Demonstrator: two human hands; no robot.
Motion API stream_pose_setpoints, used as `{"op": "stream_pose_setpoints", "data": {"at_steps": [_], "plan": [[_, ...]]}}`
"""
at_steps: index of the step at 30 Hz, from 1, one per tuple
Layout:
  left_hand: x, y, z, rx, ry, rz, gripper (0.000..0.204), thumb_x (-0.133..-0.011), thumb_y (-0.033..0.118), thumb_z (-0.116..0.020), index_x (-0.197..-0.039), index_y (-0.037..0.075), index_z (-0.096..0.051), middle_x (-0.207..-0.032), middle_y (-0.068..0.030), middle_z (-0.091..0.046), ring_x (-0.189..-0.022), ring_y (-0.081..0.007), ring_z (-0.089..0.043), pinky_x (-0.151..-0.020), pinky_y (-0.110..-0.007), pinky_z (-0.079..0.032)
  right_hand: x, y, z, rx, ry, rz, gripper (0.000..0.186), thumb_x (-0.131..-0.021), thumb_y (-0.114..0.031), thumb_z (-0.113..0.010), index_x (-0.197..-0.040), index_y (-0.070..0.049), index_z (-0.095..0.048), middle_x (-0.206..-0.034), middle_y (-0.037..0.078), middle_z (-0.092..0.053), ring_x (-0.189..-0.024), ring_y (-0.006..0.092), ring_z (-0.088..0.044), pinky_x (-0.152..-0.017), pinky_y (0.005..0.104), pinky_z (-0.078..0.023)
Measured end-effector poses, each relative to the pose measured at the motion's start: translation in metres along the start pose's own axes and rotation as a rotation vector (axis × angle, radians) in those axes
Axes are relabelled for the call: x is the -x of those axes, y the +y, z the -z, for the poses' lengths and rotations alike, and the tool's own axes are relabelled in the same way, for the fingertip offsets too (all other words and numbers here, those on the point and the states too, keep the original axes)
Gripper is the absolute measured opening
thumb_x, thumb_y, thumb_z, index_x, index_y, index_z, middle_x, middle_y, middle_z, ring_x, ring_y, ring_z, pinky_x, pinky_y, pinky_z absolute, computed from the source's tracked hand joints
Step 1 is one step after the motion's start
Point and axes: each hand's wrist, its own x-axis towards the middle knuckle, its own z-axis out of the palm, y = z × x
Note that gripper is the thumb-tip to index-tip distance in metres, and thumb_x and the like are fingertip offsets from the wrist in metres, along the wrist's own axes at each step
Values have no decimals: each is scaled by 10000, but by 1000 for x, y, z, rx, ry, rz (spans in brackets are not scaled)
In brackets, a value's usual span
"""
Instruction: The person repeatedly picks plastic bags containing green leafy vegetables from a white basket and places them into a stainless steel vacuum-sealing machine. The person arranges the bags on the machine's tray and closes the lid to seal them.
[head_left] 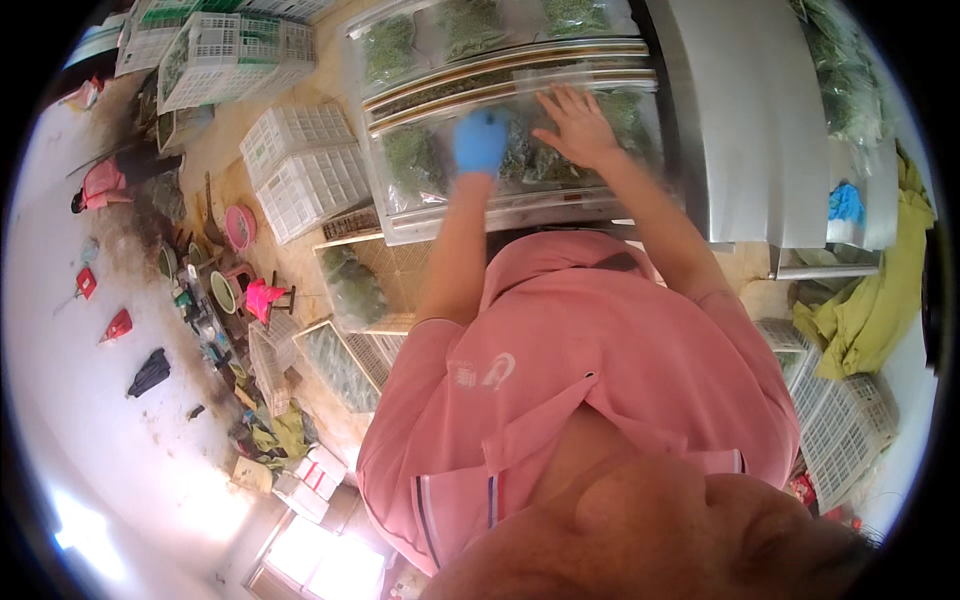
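Observation:
My left hand (480, 143), in a blue glove, is over the near row of clear plastic bags of green leafy stuff (411, 158). It is smeared by motion, so its fingers do not show clearly. My bare right hand (577, 127) is open with fingers spread, palm down on a bag in the same row, beside the long metal bars (500, 97). These bars run across the flat machine bed (440, 222). More filled bags (470, 27) lie in a row beyond the bars.
A wide stainless steel cover (735, 120) stands right of the bed. White plastic crates (305, 170) stand on the floor to the left, with a bag-holding tan crate (405, 280) nearer me. More bags (850, 80) and a yellow-green cloth (870, 310) are at the right.

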Motion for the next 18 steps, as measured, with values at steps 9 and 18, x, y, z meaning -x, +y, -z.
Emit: {"op": "stream_pose_setpoints", "data": {"at_steps": [9,18], "plan": [[-70,-112,38,-475,-183,-327,340,-752,305,-753,-995,109,-619,-949,-145,-647,-920,-335,-647,-770,-468,-533,-5,-7,5,103,-62,-5,752,-954,-695,-266,-1548,-235,-240,-1601,64,-230,-1487,334,-129,-1206,546,-92],[-88,-135,25,-538,-217,-555,182,-879,294,-607,-908,115,-622,-852,-114,-654,-842,-337,-658,-731,-477,-535,-8,-7,-4,99,32,33,728,-934,-703,-342,-1524,-277,-304,-1585,67,-268,-1472,348,-182,-1172,620,-119]]}}
